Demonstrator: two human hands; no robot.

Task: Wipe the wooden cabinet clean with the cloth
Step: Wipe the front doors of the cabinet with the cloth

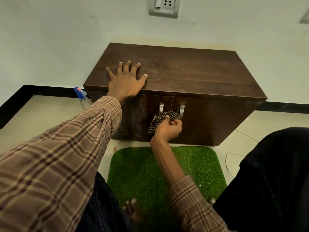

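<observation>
Against a pale wall, on a light floor, a low wooden cabinet (192, 76) of dark brown grain stands with its two front doors closed. At the seam between those doors, just below the front edge of the cabinet's top, a bunched checked cloth (160, 118) is pressed to the wood between the two curved metal handles (161, 109), touching the lower ends of both. The right hand (168, 129) grips the cloth, fingers and thumb curled tightly round the fabric, the bare forearm reaching up from a rolled plaid sleeve (197, 208).

The left hand (127, 79) lies flat on the cabinet's top near its front left corner, fingers spread wide and straight, the heel of the palm at the front edge. Its arm is covered to the wrist by the same brown plaid shirt.

Beside the cabinet's left end, a clear spray bottle (82, 97) with a blue trigger head stands on the floor, partly hidden by the sleeve. A green artificial-grass mat (142, 168) lies on the floor before the cabinet's front, and the toes of a bare foot (132, 206) rest on its near edge. Dark trousers (270, 178) frame the view at lower right. A thin white cord (229, 163) loops over the floor by the mat's right edge. A black skirting runs along the wall's foot, and a white socket plate (164, 5) is mounted on the wall above the cabinet.
</observation>
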